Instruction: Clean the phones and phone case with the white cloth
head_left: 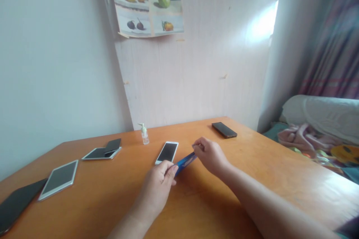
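A slim blue packet with pale markings (pixel 185 162) is held above the table, slanting up to the right; its exact kind cannot be made out. My left hand (pixel 159 182) pinches its near end between thumb and fingers. At the far end, the fingers of my right hand (pixel 209 155) are closed on the packet, and the fingertips are partly hidden. Just behind my left hand lies a white smartphone (pixel 167 152) with a dark screen, face up on the table. A clear pump bottle (pixel 144 134) stands upright farther back.
On the wooden table (pixel 213 209), a black phone (pixel 224 129) lies at the back right. To the left are a white tablet (pixel 60 179), another tablet (pixel 95 153) with a dark phone (pixel 113 145) on it, and a black flat device (pixel 19 203). Bedding (pixel 319 114) is beyond the right edge.
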The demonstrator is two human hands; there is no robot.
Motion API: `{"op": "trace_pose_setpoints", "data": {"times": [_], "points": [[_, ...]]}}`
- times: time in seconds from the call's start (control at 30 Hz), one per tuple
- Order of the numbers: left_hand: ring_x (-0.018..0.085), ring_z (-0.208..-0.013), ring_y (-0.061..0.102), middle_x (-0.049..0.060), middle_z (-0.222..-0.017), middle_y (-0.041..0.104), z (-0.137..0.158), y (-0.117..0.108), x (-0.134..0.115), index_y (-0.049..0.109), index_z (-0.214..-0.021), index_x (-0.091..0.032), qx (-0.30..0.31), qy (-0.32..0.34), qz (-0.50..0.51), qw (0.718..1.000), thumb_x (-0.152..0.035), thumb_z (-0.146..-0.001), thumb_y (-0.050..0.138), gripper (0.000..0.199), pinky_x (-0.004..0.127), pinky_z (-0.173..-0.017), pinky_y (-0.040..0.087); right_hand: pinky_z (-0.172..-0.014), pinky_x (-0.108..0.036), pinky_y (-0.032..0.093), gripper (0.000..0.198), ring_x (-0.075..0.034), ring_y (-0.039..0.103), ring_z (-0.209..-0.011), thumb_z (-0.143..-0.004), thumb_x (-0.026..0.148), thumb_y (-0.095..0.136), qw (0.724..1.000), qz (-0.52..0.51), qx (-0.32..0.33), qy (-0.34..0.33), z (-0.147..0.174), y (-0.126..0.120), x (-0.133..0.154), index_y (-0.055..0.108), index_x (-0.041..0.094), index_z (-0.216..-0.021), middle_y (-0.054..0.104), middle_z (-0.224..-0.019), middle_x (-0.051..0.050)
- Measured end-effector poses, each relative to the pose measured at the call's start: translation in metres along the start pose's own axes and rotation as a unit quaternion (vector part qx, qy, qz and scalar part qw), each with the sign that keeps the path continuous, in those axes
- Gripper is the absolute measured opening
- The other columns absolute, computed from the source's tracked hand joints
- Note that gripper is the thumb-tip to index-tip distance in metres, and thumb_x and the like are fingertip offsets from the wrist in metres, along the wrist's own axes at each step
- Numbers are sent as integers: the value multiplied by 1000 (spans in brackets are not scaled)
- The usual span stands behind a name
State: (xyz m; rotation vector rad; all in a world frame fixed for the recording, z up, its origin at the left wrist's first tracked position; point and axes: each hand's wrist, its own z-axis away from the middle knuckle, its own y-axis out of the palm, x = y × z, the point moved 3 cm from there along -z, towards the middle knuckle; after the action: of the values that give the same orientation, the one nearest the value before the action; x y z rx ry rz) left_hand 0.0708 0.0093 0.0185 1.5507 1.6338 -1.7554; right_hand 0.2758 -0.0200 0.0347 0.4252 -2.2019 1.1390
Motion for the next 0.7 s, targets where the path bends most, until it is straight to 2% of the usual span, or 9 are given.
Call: {"op": "trace_pose_setpoints", "data": {"times": [0.17, 0.23, 0.4, 0.47, 0.6, 0.67, 0.7], "points": [[19, -67, 65, 1, -71, 67, -1, 1, 1, 63, -91, -22, 18, 6, 7, 1000, -52, -89, 46, 35, 27, -64, 47, -66, -23, 39, 11, -14, 60, -74, -84, 22, 52, 989, -16, 60, -133, 24, 16, 28, 63, 22, -88, 68, -85, -2], [18, -67, 64, 1, -70, 66, -1, 1, 3, 63, -91, -22, 13, 7, 0, 1000, -51, -90, 45, 35, 27, -65, 47, -68, -23, 40, 12, -15, 60, -76, -85, 21, 52, 990, -16, 60, -128, 19, 15, 24, 63, 21, -89, 69, -86, -3], [18, -65, 63, 0, -67, 64, 1, 1, 3, 61, -91, -21, 9, 0, -12, 1000, -53, -92, 41, 37, 27, -62, 46, -63, -25, 38, 15, -17, 60, -73, -87, 25, 51, 1000, 18, 3, -20, -4, 3, -2, 63, 19, -83, 68, -79, -5], [18, -64, 63, 0, -66, 63, 1, 2, 1, 61, -92, -21, 1, -2, -13, 1000, -53, -92, 42, 37, 27, -61, 46, -64, -25, 39, 14, -16, 61, -74, -87, 23, 50, 999, 9, -1, -37, -1, 4, 2, 63, 19, -85, 68, -80, -4], [18, -65, 64, 1, -70, 65, 0, 3, 4, 63, -95, -20, 3, 0, 4, 1000, -52, -91, 45, 37, 27, -63, 48, -68, -22, 41, 14, -14, 62, -78, -87, 19, 49, 985, -47, 64, -154, 22, 16, 27, 63, 20, -89, 69, -84, -3], [17, -65, 64, 1, -72, 66, -2, 3, 8, 63, -97, -20, 6, -1, 8, 1000, -52, -91, 46, 37, 27, -64, 48, -66, -21, 41, 15, -14, 62, -76, -87, 19, 49, 981, -64, 79, -168, 26, 19, 31, 64, 20, -89, 69, -84, -2], [17, -65, 64, 1, -72, 66, -3, 3, 10, 63, -97, -20, 4, -4, 7, 1000, -53, -91, 46, 37, 27, -64, 48, -66, -21, 41, 15, -14, 62, -75, -87, 19, 49, 983, -65, 72, -155, 24, 19, 29, 64, 20, -88, 69, -83, -2]]}}
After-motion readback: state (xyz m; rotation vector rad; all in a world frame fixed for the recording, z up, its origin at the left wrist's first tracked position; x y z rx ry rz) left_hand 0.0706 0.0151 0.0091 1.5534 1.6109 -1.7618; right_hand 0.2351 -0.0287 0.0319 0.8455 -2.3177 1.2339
